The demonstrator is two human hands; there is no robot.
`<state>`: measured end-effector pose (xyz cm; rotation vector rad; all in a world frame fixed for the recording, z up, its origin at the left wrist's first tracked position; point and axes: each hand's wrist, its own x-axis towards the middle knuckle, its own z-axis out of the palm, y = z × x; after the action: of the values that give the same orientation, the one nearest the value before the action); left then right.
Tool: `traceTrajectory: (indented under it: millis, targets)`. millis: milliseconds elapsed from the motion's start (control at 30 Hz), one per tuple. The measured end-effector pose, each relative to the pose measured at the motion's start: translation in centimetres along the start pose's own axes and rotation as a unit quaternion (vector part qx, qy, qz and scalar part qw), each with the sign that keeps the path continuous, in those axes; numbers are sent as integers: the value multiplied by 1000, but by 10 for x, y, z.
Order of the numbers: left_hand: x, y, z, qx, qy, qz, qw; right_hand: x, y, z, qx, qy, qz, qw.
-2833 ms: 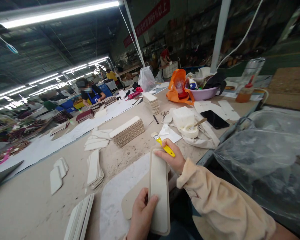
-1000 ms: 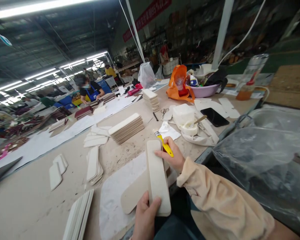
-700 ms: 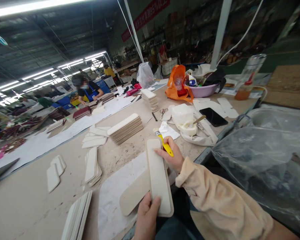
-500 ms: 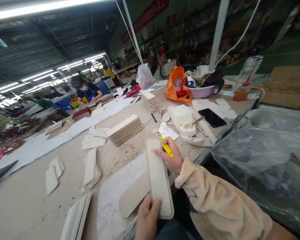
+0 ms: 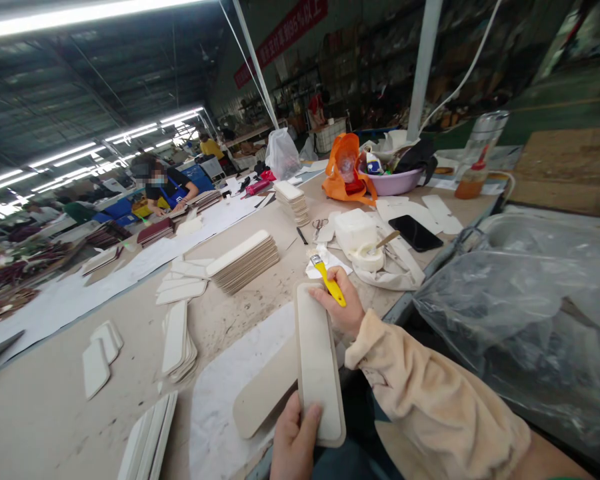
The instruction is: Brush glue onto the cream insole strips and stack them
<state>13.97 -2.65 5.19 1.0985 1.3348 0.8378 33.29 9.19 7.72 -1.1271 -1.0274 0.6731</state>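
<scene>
1. The left hand (image 5: 294, 441) has the near end of a long beige panel (image 5: 318, 367). Its grip pinches the panel, with the thumb pressed on the top face and the other fingers hidden underneath.
2. The right hand (image 5: 344, 308) is at the panel's far end, one fingertip laid on the top face by the rounded corner. Its grip is closed round a yellow-handled brush (image 5: 329, 283), whose bristle end points away from the person.
3. The panel lies face up over the near edge of the desk (image 5: 50, 413) and runs lengthwise away from the person. Whether its far end rests on the desk cannot be told.
4. Under it, a second panel (image 5: 263, 403) lies slantwise on a white paper sheet (image 5: 213, 417), partly covered by the held one.
5. Just beyond the right hand stands a white tub (image 5: 357, 232) with a stick in it. A black phone (image 5: 414, 232) lies to its right and scissors (image 5: 319, 225) to its left.
6. A tall stack of panels (image 5: 243, 261) sits mid-desk, with loose pieces and smaller piles to its left.
7. At the far end are a pink basin (image 5: 395, 183) and an orange bag (image 5: 344, 167).
8. A co-worker (image 5: 163, 188) bends over the desk far off on the left.
9. A clear plastic bag (image 5: 510, 300) hangs to the right of the desk.
</scene>
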Motion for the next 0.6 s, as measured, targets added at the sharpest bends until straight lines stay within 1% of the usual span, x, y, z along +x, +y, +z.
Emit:
traceTrajectory:
  millis: [200,300,400,500,600]
  targets:
    - [-1,0,0,16,3,5,1000,-2,2,0,-23,5,4,1000]
    - [-1,-1,-1,15,-3,6,1000,-2,3,0,-45,11,-6,999]
    - [-3,4,-1,-1,-13,-6,1000,-1,4,0,-61,19,-19,998]
    - [-8,12,1,-61,-29,-26,997,0,5,-1,-59,28,-19,998]
    - [-11,18,2,-172,-41,-58,983,3,9,-4,-51,39,-24,998]
